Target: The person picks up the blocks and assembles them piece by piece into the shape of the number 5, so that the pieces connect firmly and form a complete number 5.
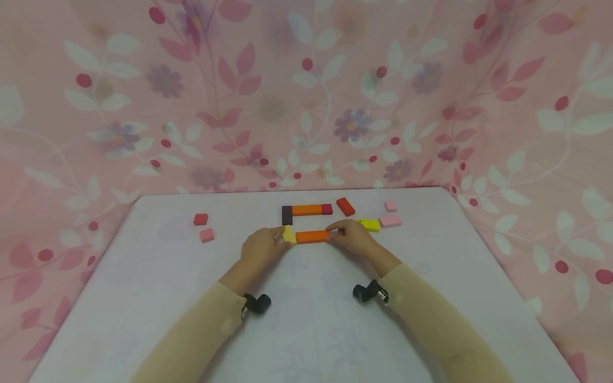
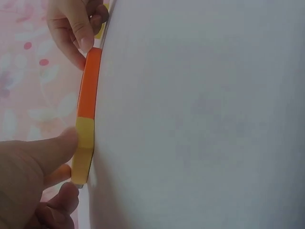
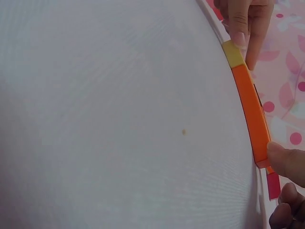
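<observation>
On the white-covered table, a yellow block [image 1: 289, 235] with angled sides stands at the left end of a long orange block [image 1: 312, 237]. My left hand [image 1: 261, 247] pinches the yellow block between thumb and fingers; in the left wrist view the yellow block [image 2: 85, 148] meets the orange block [image 2: 89, 90] end to end. At the orange block's other end is my right hand [image 1: 355, 238], holding it with thumb and forefinger. The right wrist view shows its thumb [image 3: 286, 162] against the orange block [image 3: 251, 112], while the forefinger there is largely hidden.
Behind lies a row: a dark brown block [image 1: 287, 215], an orange block [image 1: 307, 210] and a crimson block [image 1: 327, 209]. Rightward are a red block [image 1: 345, 206], a bright yellow block [image 1: 369, 225] and pink blocks [image 1: 390, 221]. A red block [image 1: 200, 219] and a pink block [image 1: 207, 235] lie left.
</observation>
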A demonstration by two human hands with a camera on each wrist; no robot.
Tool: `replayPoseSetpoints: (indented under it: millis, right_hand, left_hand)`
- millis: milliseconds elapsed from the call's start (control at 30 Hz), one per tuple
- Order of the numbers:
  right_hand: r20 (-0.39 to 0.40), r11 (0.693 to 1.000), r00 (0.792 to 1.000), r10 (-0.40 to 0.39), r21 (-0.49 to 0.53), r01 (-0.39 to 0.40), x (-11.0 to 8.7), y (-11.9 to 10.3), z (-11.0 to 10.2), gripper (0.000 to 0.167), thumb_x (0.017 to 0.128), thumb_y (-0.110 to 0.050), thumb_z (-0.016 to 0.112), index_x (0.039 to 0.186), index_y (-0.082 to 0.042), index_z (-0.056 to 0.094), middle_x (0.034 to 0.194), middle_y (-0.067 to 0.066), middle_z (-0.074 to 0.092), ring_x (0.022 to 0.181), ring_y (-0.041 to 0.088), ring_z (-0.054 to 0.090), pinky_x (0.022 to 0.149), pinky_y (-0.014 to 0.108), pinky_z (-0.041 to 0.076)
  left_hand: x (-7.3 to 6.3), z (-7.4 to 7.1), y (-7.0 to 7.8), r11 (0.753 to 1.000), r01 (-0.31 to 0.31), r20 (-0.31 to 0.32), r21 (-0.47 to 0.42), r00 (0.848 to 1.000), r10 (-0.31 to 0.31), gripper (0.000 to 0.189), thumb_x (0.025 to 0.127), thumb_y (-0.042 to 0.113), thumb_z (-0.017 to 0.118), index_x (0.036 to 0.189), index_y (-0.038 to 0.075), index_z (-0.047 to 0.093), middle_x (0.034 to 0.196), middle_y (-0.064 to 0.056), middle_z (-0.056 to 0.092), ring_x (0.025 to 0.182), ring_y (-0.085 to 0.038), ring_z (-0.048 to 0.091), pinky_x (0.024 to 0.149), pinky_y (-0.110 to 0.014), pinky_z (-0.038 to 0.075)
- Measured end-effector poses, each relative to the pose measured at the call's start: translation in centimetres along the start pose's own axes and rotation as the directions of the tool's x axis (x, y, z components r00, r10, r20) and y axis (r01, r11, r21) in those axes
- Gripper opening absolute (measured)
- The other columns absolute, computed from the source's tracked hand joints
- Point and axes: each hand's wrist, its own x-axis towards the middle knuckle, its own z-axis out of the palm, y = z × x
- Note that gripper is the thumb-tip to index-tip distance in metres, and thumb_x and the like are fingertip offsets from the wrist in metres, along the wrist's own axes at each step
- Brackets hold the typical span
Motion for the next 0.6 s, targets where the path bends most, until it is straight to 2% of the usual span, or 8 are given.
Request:
replayPoseSetpoints:
  millis: [200, 467, 600]
  right_hand:
    - [0.015, 1.000, 1.000, 0.027, 0.010, -0.027, -0.21, -0.51, -0.10, 0.029, 0.090, -0.030, 0.077, 0.118, -0.022, 0.075, 0.083, 0.005, 0.057, 0.082, 0.023, 0.051, 0.069, 0.032, 0.042]
    - [0.004, 1.000, 1.000, 0.023, -0.012, -0.023, -0.07, -0.58, 0.09, 0.027, 0.091, -0.029, 0.076, 0.117, -0.023, 0.075, 0.085, 0.005, 0.057, 0.083, 0.022, 0.051, 0.070, 0.033, 0.043]
    - [0.004, 1.000, 1.000, 0.028, -0.012, -0.028, 0.10, -0.51, 0.21, 0.027, 0.091, -0.030, 0.076, 0.117, -0.024, 0.075, 0.084, 0.005, 0.057, 0.082, 0.022, 0.052, 0.070, 0.032, 0.043]
  left_hand:
    - [0.41, -0.15, -0.65, 0.997, -0.071, 0.029, 0.025, 0.997, 0.070, 0.054, 0.093, 0.048, 0.067, 0.144, 0.030, 0.057, 0.126, -0.008, 0.068, 0.120, -0.034, 0.059, 0.092, -0.049, 0.049]
    - [0.59, -0.66, -0.73, 0.996, -0.085, 0.056, 0.032, 0.995, 0.083, 0.050, 0.095, 0.045, 0.066, 0.142, 0.028, 0.058, 0.137, -0.007, 0.062, 0.124, -0.034, 0.057, 0.098, -0.051, 0.046]
    - [0.58, -0.86, -0.68, 0.995, -0.095, 0.058, 0.042, 0.994, 0.093, 0.051, 0.095, 0.045, 0.066, 0.142, 0.028, 0.059, 0.134, -0.008, 0.064, 0.122, -0.034, 0.059, 0.097, -0.050, 0.047]
